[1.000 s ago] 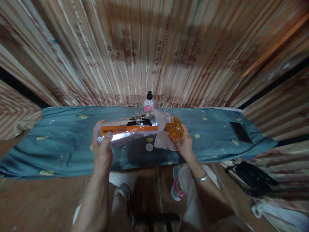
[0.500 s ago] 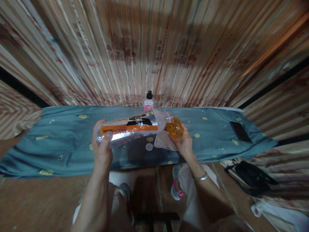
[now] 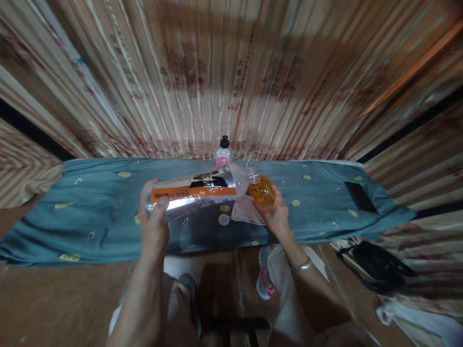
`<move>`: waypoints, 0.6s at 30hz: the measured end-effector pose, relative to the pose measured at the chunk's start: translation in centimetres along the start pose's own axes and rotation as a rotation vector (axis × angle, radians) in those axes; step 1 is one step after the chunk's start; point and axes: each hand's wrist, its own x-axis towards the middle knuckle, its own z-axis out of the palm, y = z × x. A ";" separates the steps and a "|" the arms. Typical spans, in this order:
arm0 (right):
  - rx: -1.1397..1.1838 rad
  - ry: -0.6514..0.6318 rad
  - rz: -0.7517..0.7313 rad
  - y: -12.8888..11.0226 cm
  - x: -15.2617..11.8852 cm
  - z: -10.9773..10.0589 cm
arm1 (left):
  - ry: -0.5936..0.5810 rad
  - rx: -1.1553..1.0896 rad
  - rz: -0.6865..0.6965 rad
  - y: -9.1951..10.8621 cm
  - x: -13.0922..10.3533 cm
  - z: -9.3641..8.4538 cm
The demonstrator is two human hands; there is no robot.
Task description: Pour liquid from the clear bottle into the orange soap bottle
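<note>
My left hand [image 3: 154, 212] is closed around the base of a large clear plastic bottle [image 3: 195, 190] with an orange, black and silver label. The bottle lies nearly level in the air, its neck pointing right. My right hand [image 3: 273, 207] is wrapped round a small amber bottle [image 3: 262, 190], whose mouth meets the big bottle's neck. Whether liquid passes between them I cannot tell. Below the necks, a crumpled whitish cloth or bag [image 3: 246, 212] lies on the table. Beside it is a round white cap [image 3: 224, 220].
A clear bottle with a pink label and black cap [image 3: 223, 153] stands at the back of the teal-covered table [image 3: 101, 207]. A black phone [image 3: 360, 197] lies at the right. Curtains [image 3: 217, 72] hang behind, and a black bag [image 3: 376, 265] sits at lower right.
</note>
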 end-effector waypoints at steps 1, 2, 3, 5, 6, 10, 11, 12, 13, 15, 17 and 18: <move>0.000 0.002 0.003 0.0 0.0 0.0 | -0.004 0.011 0.006 -0.1 0.0 0.0; 0.002 0.003 0.008 -0.1 0.0 0.0 | -0.006 0.023 0.011 -0.1 0.0 0.0; 0.004 0.004 0.013 -0.1 0.0 0.0 | -0.008 0.033 0.011 -0.2 0.0 -0.1; 0.009 0.007 0.025 -0.3 0.0 0.0 | -0.007 0.038 0.006 -0.3 0.0 -0.1; 0.012 0.007 0.029 -0.3 0.0 0.0 | -0.009 0.037 0.003 -0.3 0.1 -0.2; 0.024 -0.004 0.035 -0.5 0.0 -0.2 | -0.023 0.031 -0.009 -0.3 0.1 -0.2; 0.027 -0.008 0.036 -0.5 0.0 -0.2 | -0.018 0.020 -0.018 -0.2 0.0 -0.1; 0.027 -0.011 0.039 -0.5 0.0 -0.2 | -0.010 0.008 -0.024 -0.2 0.0 -0.1; 0.025 -0.014 0.044 -0.5 0.0 -0.2 | -0.003 -0.001 -0.026 -0.2 0.0 -0.1; 0.017 -0.017 0.054 -0.5 0.0 -0.2 | -0.002 -0.005 -0.023 -0.1 0.0 0.0; 0.018 -0.013 0.056 -0.6 0.0 -0.2 | -0.002 -0.010 -0.023 -0.1 0.0 0.0; 0.022 -0.010 0.054 -0.6 0.0 -0.2 | 0.001 -0.017 -0.028 -0.1 0.0 0.0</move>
